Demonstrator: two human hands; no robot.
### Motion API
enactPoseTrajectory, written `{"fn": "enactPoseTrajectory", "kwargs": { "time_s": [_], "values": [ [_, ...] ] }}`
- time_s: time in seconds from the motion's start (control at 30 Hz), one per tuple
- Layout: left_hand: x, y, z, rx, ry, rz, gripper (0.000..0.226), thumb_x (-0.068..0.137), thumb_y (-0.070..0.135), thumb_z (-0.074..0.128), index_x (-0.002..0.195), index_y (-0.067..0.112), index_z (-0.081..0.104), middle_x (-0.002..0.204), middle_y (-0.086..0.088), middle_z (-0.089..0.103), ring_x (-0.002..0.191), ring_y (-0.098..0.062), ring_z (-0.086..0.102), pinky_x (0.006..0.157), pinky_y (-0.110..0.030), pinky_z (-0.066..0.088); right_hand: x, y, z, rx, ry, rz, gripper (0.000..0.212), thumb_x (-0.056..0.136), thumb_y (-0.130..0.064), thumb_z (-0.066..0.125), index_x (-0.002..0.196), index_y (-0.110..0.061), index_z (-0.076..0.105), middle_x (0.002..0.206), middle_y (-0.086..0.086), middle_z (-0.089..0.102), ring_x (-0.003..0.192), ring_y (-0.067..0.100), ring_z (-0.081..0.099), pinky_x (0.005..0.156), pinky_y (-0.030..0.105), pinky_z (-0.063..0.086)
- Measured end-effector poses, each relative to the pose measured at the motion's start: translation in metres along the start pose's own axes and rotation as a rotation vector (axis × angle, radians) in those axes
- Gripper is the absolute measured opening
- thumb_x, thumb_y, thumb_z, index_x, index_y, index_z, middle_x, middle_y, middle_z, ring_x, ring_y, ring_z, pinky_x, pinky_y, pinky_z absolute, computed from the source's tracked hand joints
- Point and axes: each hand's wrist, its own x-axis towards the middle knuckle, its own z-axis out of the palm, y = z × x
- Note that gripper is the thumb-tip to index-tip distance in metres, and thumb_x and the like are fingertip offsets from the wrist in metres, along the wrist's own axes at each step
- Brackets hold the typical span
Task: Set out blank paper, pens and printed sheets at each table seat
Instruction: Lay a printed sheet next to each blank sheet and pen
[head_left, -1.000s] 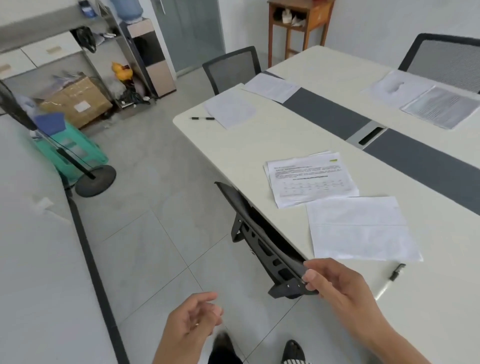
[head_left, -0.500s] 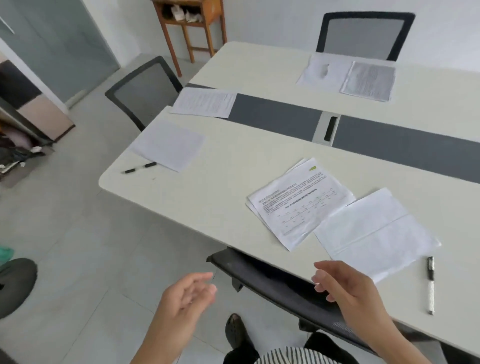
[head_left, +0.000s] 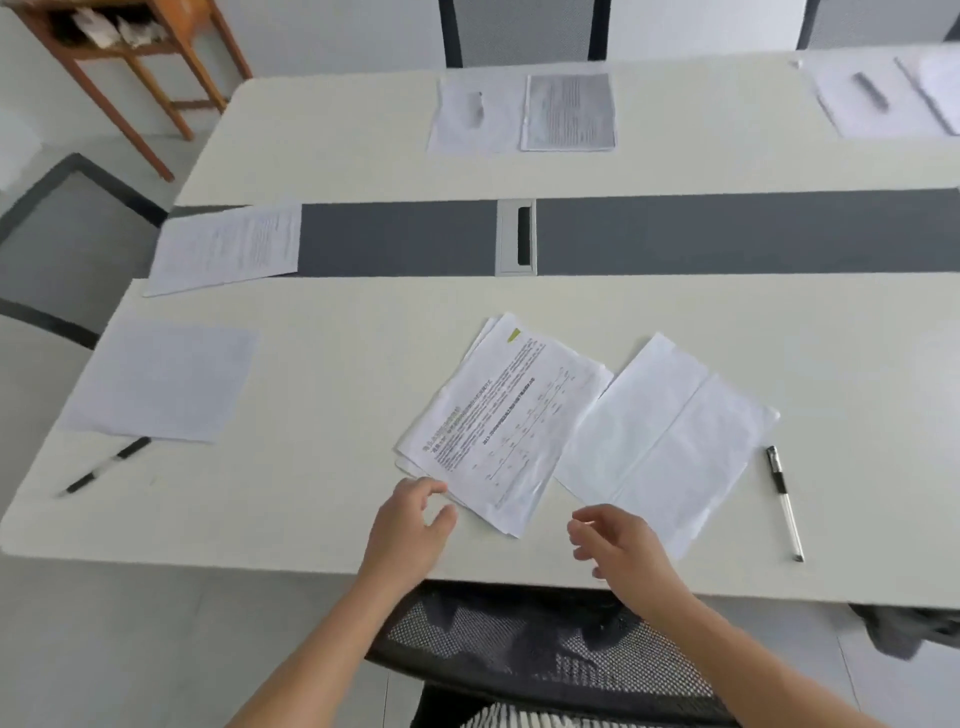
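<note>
A small stack of printed sheets lies tilted on the white table in front of me. To its right lies a creased blank sheet, and a pen lies right of that. My left hand hovers at the near left corner of the printed stack, fingers loosely curved, holding nothing. My right hand hovers at the near corner of the blank sheet, fingers relaxed and empty.
At the left seat lie a blank sheet, a pen and a printed sheet. Across the grey strip lie more papers and another set. A mesh chair back stands between me and the table. A wooden stand is far left.
I have turned to face the table squarely. Both hands have moved forward from above the chair to over the table edge, reaching the near corners of the papers.
</note>
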Motion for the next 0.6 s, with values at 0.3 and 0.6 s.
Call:
{"fn": "enactPoseTrajectory", "kwargs": {
  "time_s": [0.3, 0.6],
  "values": [
    [0.065, -0.044, 0.038, 0.730, -0.292, 0.098, 0.064, 0.094, 0.029, 0.044, 0.151, 0.024, 0.017, 0.161, -0.013, 0.002, 0.146, -0.031, 0.010, 0.113, -0.042, 0.028, 0.079, -0.011, 0.036, 0.460, -0.054, 0.391, 0.059, 0.091, -0.034, 0.065, 0.137, -0.003, 0.047, 0.119, 0.010, 0.061, 0.108, 0.023, 0.063, 0.086, 0.038, 0.057],
    [0.023, -0.079, 0.028, 0.759, -0.377, 0.199, 0.070, 0.091, 0.018, 0.042, 0.153, 0.030, 0.010, 0.162, -0.006, -0.009, 0.148, -0.028, 0.002, 0.118, -0.043, 0.021, 0.115, -0.060, 0.044, 0.436, 0.111, 0.386, 0.014, 0.083, -0.024, 0.073, 0.087, -0.013, 0.064, 0.080, 0.001, 0.062, 0.067, 0.016, 0.056, 0.057, 0.025, 0.039]
  ]
}}
